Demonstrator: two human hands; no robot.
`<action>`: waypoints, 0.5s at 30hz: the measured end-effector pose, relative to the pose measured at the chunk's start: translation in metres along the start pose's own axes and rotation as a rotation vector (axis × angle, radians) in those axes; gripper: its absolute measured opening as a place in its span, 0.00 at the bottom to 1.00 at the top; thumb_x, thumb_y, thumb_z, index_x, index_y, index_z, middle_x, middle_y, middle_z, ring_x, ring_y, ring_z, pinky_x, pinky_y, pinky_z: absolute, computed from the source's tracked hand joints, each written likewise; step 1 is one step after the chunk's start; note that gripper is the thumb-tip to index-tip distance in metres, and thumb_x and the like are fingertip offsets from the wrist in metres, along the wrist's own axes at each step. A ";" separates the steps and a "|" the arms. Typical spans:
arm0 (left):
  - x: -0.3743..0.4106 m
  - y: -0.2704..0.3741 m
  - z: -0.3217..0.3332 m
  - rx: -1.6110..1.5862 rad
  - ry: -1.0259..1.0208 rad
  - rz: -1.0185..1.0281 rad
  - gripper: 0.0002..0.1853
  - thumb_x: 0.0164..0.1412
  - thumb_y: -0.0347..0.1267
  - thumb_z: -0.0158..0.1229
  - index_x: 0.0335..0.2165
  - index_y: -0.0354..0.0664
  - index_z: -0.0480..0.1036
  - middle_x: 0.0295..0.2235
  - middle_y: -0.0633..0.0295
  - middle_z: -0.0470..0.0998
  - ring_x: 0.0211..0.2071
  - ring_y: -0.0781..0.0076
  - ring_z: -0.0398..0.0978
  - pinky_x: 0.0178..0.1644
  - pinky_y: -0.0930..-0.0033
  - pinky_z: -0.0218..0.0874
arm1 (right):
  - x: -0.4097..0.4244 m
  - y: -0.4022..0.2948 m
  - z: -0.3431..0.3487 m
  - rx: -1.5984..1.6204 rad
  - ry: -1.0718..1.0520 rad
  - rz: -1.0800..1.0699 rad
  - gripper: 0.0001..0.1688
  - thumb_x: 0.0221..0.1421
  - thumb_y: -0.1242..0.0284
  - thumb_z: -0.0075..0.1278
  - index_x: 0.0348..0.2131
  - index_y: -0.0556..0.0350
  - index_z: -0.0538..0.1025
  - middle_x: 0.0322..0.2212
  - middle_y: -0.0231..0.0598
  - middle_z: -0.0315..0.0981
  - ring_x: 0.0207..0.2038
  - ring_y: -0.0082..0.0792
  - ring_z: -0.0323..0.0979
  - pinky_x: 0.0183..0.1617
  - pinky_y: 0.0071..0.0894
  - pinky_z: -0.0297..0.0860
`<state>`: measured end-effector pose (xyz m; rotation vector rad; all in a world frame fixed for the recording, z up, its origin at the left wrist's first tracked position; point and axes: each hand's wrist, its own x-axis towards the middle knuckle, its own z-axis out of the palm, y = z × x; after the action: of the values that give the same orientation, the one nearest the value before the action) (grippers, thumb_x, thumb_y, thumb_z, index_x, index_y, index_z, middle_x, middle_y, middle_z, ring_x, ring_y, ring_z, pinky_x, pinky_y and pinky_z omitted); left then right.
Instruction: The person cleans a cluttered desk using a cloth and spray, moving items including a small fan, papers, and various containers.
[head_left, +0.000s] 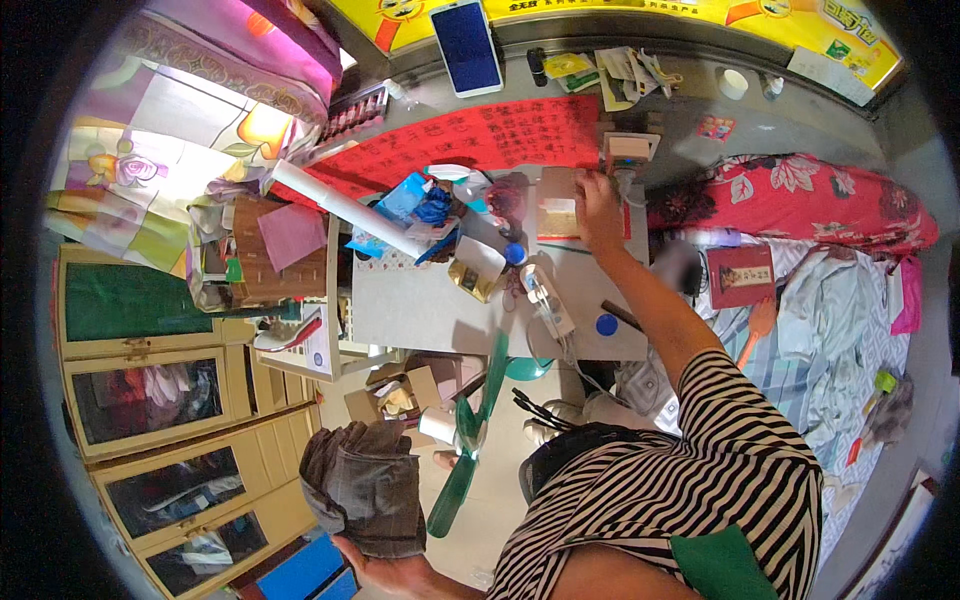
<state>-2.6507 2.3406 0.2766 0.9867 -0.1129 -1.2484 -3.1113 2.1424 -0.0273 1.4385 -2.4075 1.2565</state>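
My left hand (382, 571), at the bottom, supports a folded dark grey-brown cloth (375, 487). Over the table (420, 315), my right hand (598, 206) reaches to the right edge of a flat brown box or booklet (556, 214) with a pale panel; its fingertips are partly hidden, and whether they grip is unclear. Left of that hand are a translucent reddish item (506, 201), a blue round cap (514, 253) and a gold packet (472, 281). Nearer me lie a white power strip (547, 298), a second blue cap (607, 324) and a dark stick (621, 315) partly behind my forearm.
Green fan blades (469, 427) stand between the cloth and my body. A cardboard box (394, 397) sits on the floor by the table. Glass-fronted cabinets (150, 401) line the left. At right, a bed holds crumpled clothes (817, 307), a red book (741, 276) and an orange spatula-like tool (759, 322).
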 end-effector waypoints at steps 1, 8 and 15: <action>-0.001 0.001 -0.001 -0.003 -0.022 0.009 0.31 0.65 0.48 0.44 0.63 0.51 0.54 0.64 0.53 0.53 0.63 0.44 0.50 0.63 0.32 0.39 | -0.015 0.002 -0.005 0.008 -0.122 -0.017 0.14 0.54 0.75 0.48 0.42 0.56 0.70 0.45 0.50 0.68 0.46 0.52 0.68 0.49 0.47 0.66; -0.021 -0.010 0.030 0.051 0.086 0.175 0.32 0.65 0.47 0.44 0.63 0.51 0.51 0.65 0.54 0.49 0.64 0.45 0.48 0.64 0.34 0.38 | -0.101 0.067 -0.002 -0.379 -0.396 -0.070 0.15 0.50 0.73 0.47 0.40 0.55 0.72 0.41 0.44 0.72 0.40 0.46 0.73 0.41 0.45 0.71; -0.017 -0.002 0.023 -0.027 0.023 0.065 0.31 0.65 0.47 0.46 0.62 0.50 0.55 0.64 0.55 0.52 0.63 0.47 0.50 0.64 0.37 0.41 | -0.097 0.072 -0.007 -0.575 -0.608 -0.131 0.17 0.52 0.70 0.50 0.42 0.56 0.71 0.38 0.43 0.73 0.46 0.41 0.71 0.44 0.43 0.68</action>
<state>-2.6713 2.3415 0.2966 0.9663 -0.1093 -1.1760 -3.1136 2.2320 -0.1089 1.8976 -2.6114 0.0447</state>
